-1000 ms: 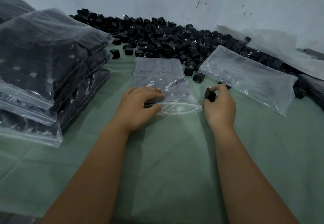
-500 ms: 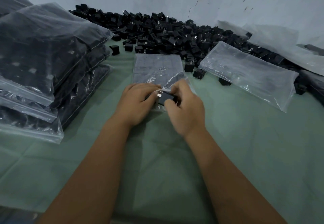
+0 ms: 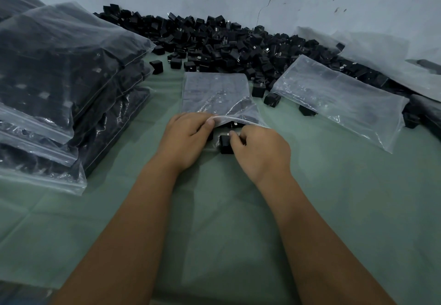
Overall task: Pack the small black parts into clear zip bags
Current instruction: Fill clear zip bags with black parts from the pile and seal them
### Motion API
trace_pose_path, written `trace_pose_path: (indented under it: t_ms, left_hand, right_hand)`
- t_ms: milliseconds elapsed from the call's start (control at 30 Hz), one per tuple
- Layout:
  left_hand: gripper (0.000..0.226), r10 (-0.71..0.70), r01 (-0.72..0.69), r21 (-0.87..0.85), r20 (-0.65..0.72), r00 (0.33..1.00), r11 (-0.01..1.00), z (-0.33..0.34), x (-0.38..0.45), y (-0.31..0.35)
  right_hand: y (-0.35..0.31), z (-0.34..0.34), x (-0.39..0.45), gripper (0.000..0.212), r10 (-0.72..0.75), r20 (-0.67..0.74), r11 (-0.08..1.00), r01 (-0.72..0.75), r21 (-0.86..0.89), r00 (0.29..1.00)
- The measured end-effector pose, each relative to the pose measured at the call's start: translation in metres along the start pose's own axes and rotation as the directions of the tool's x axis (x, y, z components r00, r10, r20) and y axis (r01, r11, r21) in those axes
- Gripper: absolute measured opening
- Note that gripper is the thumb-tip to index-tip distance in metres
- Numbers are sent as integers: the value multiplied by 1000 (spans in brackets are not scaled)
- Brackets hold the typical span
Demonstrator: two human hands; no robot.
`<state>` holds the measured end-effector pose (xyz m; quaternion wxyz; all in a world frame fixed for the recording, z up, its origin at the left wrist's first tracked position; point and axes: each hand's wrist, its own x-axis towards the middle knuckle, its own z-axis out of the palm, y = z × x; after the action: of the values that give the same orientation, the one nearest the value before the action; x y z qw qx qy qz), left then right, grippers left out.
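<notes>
A clear zip bag (image 3: pixel 214 92) partly filled with black parts lies flat in the middle of the green cloth, its mouth facing me. My left hand (image 3: pixel 188 140) pinches the upper lip of the mouth and lifts it. My right hand (image 3: pixel 260 152) grips a small black part (image 3: pixel 225 144) right at the open mouth. Behind the bag, a long heap of loose black parts (image 3: pixel 226 42) runs along the wall.
A stack of filled zip bags (image 3: pixel 62 90) stands at the left. Clear bags (image 3: pixel 338 97) lie at the right, partly over loose parts. Several stray parts (image 3: pixel 272 99) sit between the bags. The green cloth (image 3: pixel 214 221) covers the table toward me.
My right hand picked a black part from the right of the bag and brought it to the bag's mouth. My left hand shifted from pressing on the bag to lifting its lip.
</notes>
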<state>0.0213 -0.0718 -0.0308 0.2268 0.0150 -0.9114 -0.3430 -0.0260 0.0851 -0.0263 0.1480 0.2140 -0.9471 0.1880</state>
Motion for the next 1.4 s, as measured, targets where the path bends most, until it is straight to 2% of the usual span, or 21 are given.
trace_pose_path:
  t_ms: [133,333,567,767,867,1000,1133,1267,1400]
  left_hand:
    - [39,-22,19,-82,-26,999,996,2,-1,-4]
    - [35,-92,83,-144,-53,994,986,5,-1,-9]
    - [35,-86,78,-161,-44,995,984,5,-1,-9]
    - [33,-101,91,-150,-55,993,984,5,-1,-9]
    - [33,-105,95,-155,-55,993,983,5,-2,-9]
    - [33,-93,84,-133,-60,994,987,4,-3,-8]
    - [37,-86,78,-129,-63,994,989,3,-3,-5]
    - [41,-87,78,-142,-60,994,987,3,-3,-3]
    - [39,-92,83,-147,-58,994,986,3,-3,-4]
  right_hand:
    - [-4,1,-3,27,-1,16,996,0,86,1000]
    - [-4,3,-6,27,-74,37,997,72,41,997]
    - [-3,6,-5,19,-68,32,998,68,14,997]
    - [-7,5,-9,39,-157,13,986,156,59,988]
    - [-6,6,-9,35,-177,60,983,174,55,982]
    - [-5,7,-7,27,-128,45,991,126,42,991]
    - [-3,9,-5,28,-126,18,992,126,14,992]
    - [-3,8,-5,29,-154,14,986,153,59,988]
    - [-4,8,-6,31,-117,-25,992,118,51,993]
